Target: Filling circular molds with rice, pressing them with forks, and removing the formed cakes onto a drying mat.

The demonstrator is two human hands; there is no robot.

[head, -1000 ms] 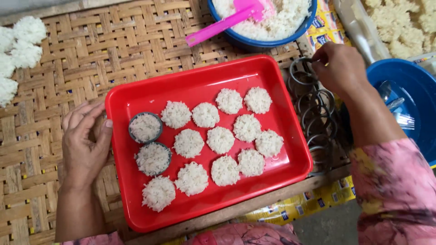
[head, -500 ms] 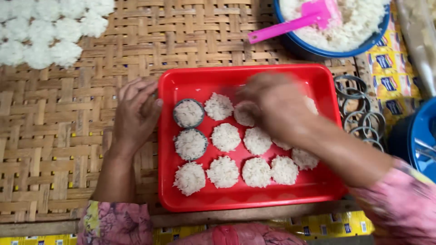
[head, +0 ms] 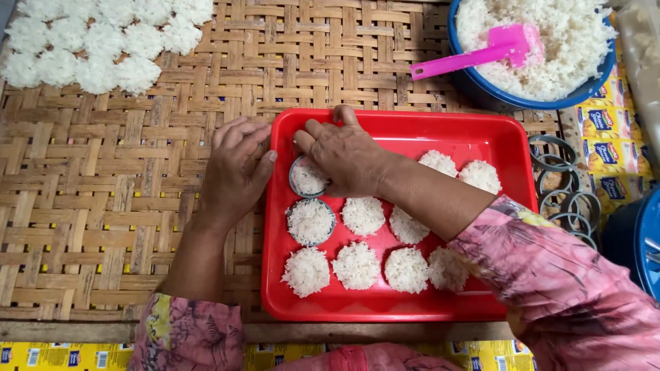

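Note:
A red plastic tray lies on a woven bamboo mat and holds several flat round rice cakes. Two cakes at the tray's left still sit in grey ring moulds. My right hand reaches across the tray and its fingers grip the upper ring mould with rice in it. My left hand rests on the mat with its fingers against the tray's left rim, holding nothing.
A blue bowl of cooked rice with a pink scoop stands at the top right. Several spare grey rings lie right of the tray. Finished rice cakes are grouped at the mat's top left. Another blue container sits at the right edge.
My right hand has come from the rings at the right, across the tray, to the upper left ring mould. My left hand stays at the tray's left rim.

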